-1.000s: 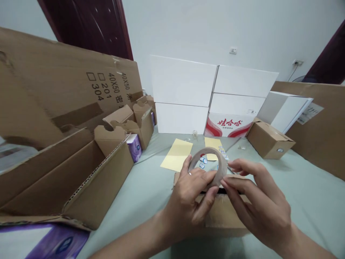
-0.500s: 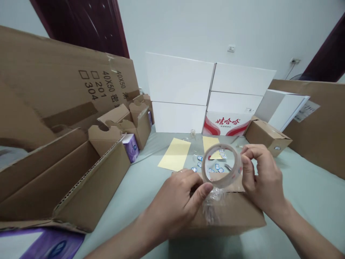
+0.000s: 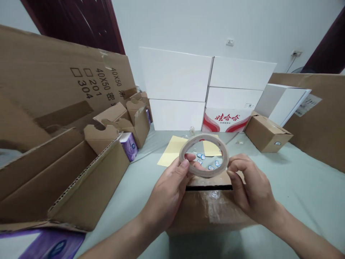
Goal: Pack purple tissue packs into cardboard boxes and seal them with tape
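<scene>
A roll of clear tape (image 3: 208,173) is held up over a cardboard box (image 3: 191,210), its ring facing me. My left hand (image 3: 167,190) grips the roll's lower left, thumb in front and fingertips showing through the hole. Thumb and forefinger of my right hand (image 3: 250,185) pinch at the roll's right edge; whether they hold the tape end or the rim is hard to tell. Wrinkled clear tape (image 3: 223,208) is stuck on the box's near face. A dark gap runs along the top edge of that box.
Yellow paper sheets (image 3: 171,153) and small blue-edged labels (image 3: 211,167) lie behind the box. An open carton (image 3: 99,194) and purple tissue packs (image 3: 129,145) stand on the left. White panels (image 3: 176,115) rise at the back; a small closed box (image 3: 268,133) sits right.
The tape roll has moved left and a little up. My left hand has closed on its lower left, while my right hand has shifted slightly left and stays at its right edge.
</scene>
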